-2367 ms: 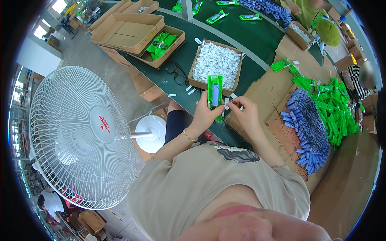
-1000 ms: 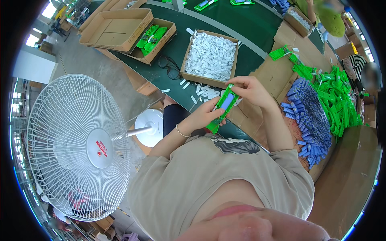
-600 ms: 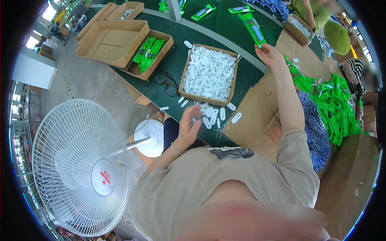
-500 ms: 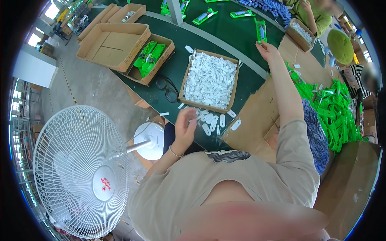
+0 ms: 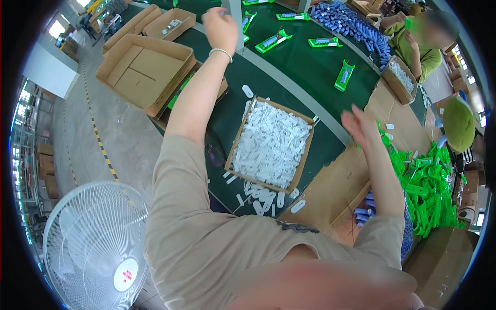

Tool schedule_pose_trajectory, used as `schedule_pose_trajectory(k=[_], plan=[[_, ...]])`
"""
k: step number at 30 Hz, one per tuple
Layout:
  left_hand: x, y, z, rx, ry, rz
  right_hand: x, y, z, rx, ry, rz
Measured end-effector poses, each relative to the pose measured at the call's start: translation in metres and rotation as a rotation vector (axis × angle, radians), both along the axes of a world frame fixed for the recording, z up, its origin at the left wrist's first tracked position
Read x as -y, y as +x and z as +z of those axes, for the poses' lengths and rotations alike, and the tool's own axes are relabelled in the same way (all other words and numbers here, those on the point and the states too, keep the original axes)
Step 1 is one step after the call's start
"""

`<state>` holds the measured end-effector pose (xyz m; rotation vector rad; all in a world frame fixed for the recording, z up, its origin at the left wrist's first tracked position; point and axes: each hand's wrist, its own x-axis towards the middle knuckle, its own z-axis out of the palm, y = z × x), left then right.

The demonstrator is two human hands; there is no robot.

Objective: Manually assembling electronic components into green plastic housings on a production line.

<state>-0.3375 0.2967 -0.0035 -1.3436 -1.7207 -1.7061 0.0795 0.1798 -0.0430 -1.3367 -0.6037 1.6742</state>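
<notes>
My left hand [image 5: 220, 32] is stretched far forward beside the metal post [image 5: 235, 15]. Its fingers are curled, with a small blue bit at the tips; what they hold is unclear. My right hand [image 5: 358, 125] is open and empty, fingers apart, just above the near edge of the green conveyor. Beyond it lies a green plastic housing [image 5: 344, 75] with a blue cylinder inside. More such housings, like this one [image 5: 274, 41], lie along the belt. Between my arms stands a cardboard tray [image 5: 235, 139] full of white plastic strips [image 5: 271, 144], with loose strips [image 5: 261, 194] spilled in front.
Cardboard boxes [image 5: 129, 72] stand left, partly behind my left arm. Green housings [image 5: 429, 181] are heaped at right, blue cylinders [image 5: 351, 36] at the far side. A co-worker [image 5: 429, 59] sits opposite, near a box of white pieces [image 5: 400, 80]. A white fan [image 5: 95, 248] stands lower left.
My right hand has let go of a green housing, now lying on the belt, and drawn back. My left hand has swung from the spilled strips to the far post. The view has shifted.
</notes>
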Motion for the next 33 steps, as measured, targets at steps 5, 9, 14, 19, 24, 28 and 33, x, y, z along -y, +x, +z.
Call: schedule_pose_trajectory(k=[5,9,14,19,24,28,33], plan=[[-0.03,0.025,-0.07,-1.121,-0.514,-0.318,0.123,0.051,0.045,0.132,0.016,0.134],[-0.091,0.022,-0.104,-1.308,-0.783,0.137,0.189,0.086,0.045,0.192,0.054,-0.011],[-0.102,0.047,-0.067,-1.244,-1.427,0.2,0.234,0.105,0.043,0.098,0.115,-0.179],[-0.124,0.049,-0.076,-1.049,-1.714,0.422,0.236,0.11,0.032,0.105,0.083,-0.244],[-0.125,0.039,-0.082,-1.006,-1.509,0.226,0.237,0.105,0.024,0.163,0.029,-0.238],[-0.126,0.035,-0.087,-0.942,-1.219,0.222,0.235,0.101,0.021,0.162,0.033,-0.233],[-0.122,0.04,-0.066,-1.006,-1.004,0.302,0.236,0.101,0.016,0.127,0.053,-0.169]])
